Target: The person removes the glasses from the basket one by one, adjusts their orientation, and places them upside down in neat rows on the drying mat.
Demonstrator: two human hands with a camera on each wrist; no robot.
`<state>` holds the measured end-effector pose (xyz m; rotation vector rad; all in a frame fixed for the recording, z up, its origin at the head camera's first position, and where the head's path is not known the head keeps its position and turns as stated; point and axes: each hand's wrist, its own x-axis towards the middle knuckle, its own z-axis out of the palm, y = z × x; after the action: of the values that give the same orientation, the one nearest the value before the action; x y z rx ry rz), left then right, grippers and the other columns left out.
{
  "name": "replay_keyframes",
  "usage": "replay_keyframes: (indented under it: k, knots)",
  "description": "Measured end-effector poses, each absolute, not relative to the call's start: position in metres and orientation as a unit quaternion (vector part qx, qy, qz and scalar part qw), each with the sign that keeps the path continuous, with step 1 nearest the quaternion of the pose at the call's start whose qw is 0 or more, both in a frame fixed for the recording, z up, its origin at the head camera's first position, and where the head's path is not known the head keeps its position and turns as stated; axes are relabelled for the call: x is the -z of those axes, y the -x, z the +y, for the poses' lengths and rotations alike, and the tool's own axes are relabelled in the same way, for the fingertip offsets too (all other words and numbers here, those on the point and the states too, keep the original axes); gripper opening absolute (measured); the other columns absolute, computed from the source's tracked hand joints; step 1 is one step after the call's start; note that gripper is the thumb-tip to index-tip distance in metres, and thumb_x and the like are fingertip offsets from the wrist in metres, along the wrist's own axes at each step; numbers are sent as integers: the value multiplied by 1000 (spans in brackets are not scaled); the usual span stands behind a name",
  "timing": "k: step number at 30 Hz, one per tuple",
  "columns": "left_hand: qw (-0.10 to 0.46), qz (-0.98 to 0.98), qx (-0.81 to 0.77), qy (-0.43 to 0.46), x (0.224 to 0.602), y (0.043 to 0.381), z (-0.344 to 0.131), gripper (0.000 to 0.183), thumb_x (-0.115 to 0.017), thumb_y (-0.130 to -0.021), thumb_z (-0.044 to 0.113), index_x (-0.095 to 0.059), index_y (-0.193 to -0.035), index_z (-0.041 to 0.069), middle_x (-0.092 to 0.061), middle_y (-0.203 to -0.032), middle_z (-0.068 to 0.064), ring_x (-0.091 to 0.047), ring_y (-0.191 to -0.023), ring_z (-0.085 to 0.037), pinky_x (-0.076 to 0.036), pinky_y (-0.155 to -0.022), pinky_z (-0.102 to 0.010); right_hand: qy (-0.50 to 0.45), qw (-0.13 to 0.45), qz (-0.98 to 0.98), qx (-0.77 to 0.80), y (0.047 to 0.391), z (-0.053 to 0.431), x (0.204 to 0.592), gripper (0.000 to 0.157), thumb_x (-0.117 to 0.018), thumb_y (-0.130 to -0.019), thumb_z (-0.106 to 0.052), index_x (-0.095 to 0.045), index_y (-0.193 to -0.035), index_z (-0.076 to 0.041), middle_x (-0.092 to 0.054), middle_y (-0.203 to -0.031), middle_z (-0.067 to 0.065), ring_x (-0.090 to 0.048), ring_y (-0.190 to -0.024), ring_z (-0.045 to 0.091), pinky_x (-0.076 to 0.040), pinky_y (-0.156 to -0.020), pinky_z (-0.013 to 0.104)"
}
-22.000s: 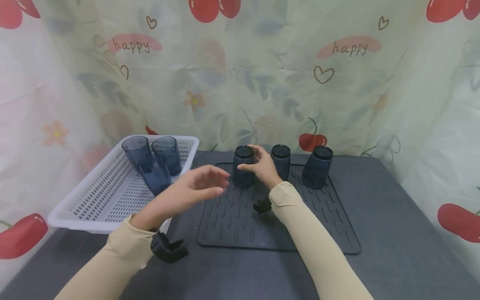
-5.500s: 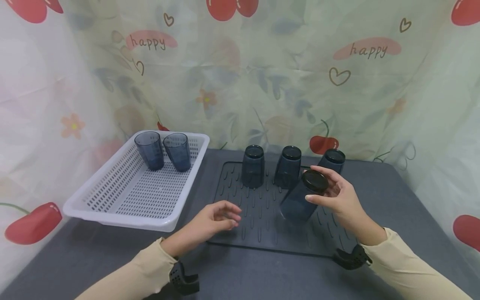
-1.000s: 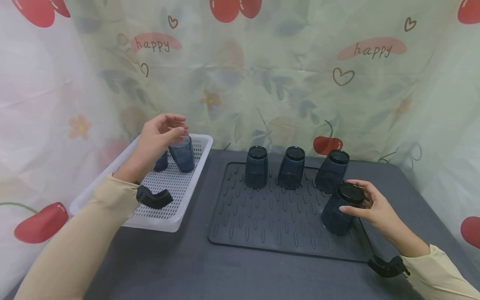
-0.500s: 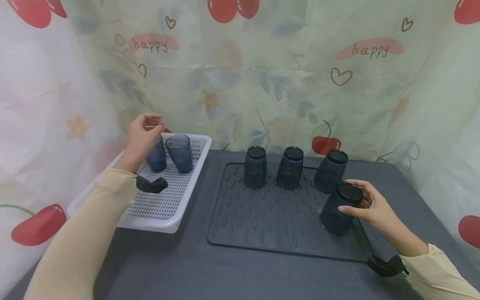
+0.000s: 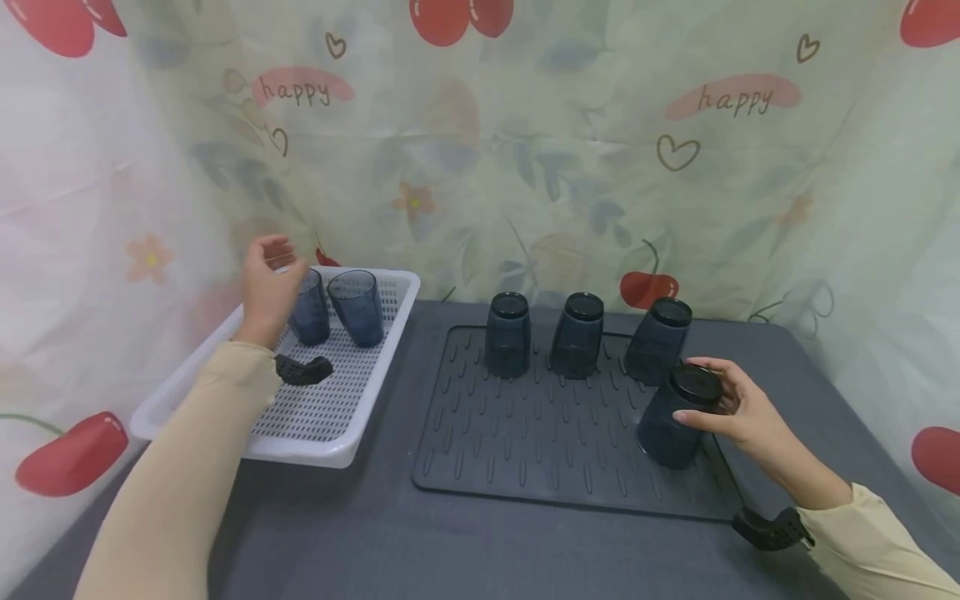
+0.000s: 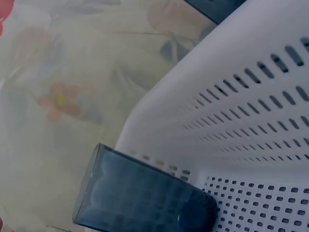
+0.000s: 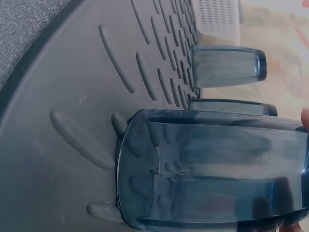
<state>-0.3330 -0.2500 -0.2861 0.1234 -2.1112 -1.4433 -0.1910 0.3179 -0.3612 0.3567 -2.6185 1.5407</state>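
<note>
In the head view, my right hand [image 5: 738,412] grips the base end of an upside-down blue drinking glass [image 5: 667,433] at the right side of the black ribbed mat [image 5: 525,467]. Up close in the right wrist view, that glass [image 7: 212,164] has its rim at the mat. My left hand [image 5: 268,292] is over the left part of the white basket [image 5: 341,454], fingers bent loosely, overlapping the left of two upright glasses [image 5: 311,312]. The left wrist view shows the near glass [image 6: 145,193] with no fingers around it. Beside it stands the other upright glass [image 5: 360,308].
A row of three upside-down glasses stands along the back of the mat: a left one [image 5: 507,337], a middle one [image 5: 577,337] and a right one [image 5: 658,342], close behind my right hand. A patterned curtain [image 5: 480,192] hangs behind the grey table [image 5: 480,550].
Over 22 seconds, one glass left the basket and now stands at the mat's right in my right hand. During the last second my left hand shifted left over the basket; my right hand stayed put.
</note>
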Motion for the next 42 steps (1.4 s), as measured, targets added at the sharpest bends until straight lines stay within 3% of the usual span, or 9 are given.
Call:
replay_keyframes:
  k: [7, 15, 20, 26, 33, 42]
  knots:
    - [309, -751, 579, -74, 297, 339, -263, 41, -61, -90, 14, -49, -130, 12, -51, -113, 11, -52, -119, -17, -44, -99, -25, -119, 35, -852, -508, 191, 318, 361, 64, -71, -88, -11, -38, -141, -25, -48, -121, -21, -55, -101, -8, -49, -79, 14]
    - [306, -737, 597, -86, 300, 347, -267, 44, -64, -89, 12, -48, -130, 7, -50, -110, 11, -52, -117, -18, -42, -101, -25, -117, 39, -856, -502, 191, 318, 363, 68, -72, -87, -11, -34, -144, -11, -48, -120, -21, -55, -100, -9, -49, -78, 14]
    - [294, -739, 597, -104, 300, 351, -270, 46, -64, -89, 13, -47, -132, 8, -50, -116, 6, -50, -119, -16, -41, -105, -25, -115, 37, -857, -501, 190, 318, 363, 67, -71, -88, -11, -35, -144, -17, -48, -120, -21, -55, -100, -8, -49, -78, 15]
    - [286, -765, 568, -102, 304, 358, -271, 50, -63, -89, 14, -45, -134, 6, -50, -132, -8, -45, -130, -24, -36, -110, -30, -116, 43, -860, -495, 190, 318, 362, 68, -72, -88, -12, -34, -144, -14, -47, -121, -21, -54, -101, -9, -49, -78, 14]
    - [279, -788, 540, -100, 307, 360, -269, 54, -62, -89, 15, -42, -138, 4, -44, -143, -15, -39, -136, -25, -32, -114, -34, -118, 45, -859, -497, 190, 319, 363, 65, -72, -87, -11, -37, -141, -22, -47, -121, -21, -54, -101, -9, -48, -78, 13]
    - [253, -801, 531, -115, 310, 360, -274, 62, -62, -88, 18, -36, -142, 4, -36, -149, -14, -34, -140, -25, -29, -115, -33, -114, 39, -863, -491, 190, 318, 360, 69, -72, -88, -13, -33, -145, -12, -46, -122, -20, -54, -101, -9, -49, -78, 14]
